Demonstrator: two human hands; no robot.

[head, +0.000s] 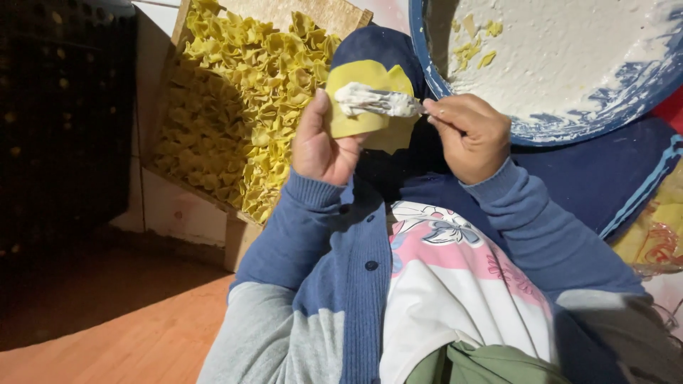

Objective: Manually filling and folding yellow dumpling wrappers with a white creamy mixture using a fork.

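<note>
Head view, looking down on a seated person in a blue and grey cardigan. At far left, a dark area that is too dim to make out. Next to it, a cardboard tray (pixel 165 92) stands packed almost full with folded yellow dumplings (pixel 242 92), so a large batch looks already done. Right of the tray, the left hand (pixel 320 146) is cupped around an open yellow wrapper (pixel 359 99), gripping it from beneath with the thumb along its edge. A streak of pale filling (pixel 373 101) lies across the wrapper, which is not yet folded. The right hand (pixel 469 135) is pinched shut on a thin tool whose tip touches the filling; the fingers hide the tool, so its kind is unclear. At upper right, a blue-rimmed bowl (pixel 434 78) is smeared with leftover pale filling, seemingly nearly used up, though the picture's edge cuts it off. The lap and any spare wrappers are hidden.
</note>
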